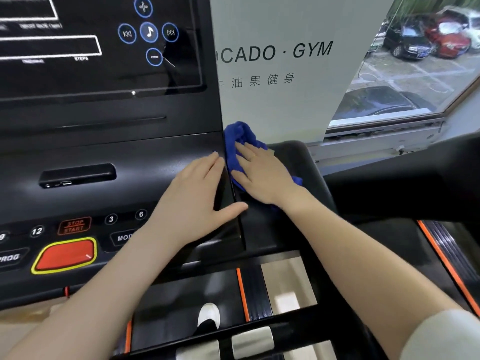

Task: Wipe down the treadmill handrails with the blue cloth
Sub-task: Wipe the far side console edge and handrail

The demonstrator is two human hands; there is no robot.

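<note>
Right hand (262, 175) flat, fingers spread, pressing blue cloth (240, 141) on black handrail (296, 157), left hand (200, 193) open, empty, flat on treadmill console (104, 157) beside it

Bare left hand (200, 193): flat, palm down, fingers together pointing to 1 o'clock, thumb splayed toward 3 o'clock. Bare right hand (262, 175), just beside it at 3 o'clock: also flat, palm down, fingers spread, pointing to 11 o'clock. Both forearms bare, extended fwd and converging.
</note>
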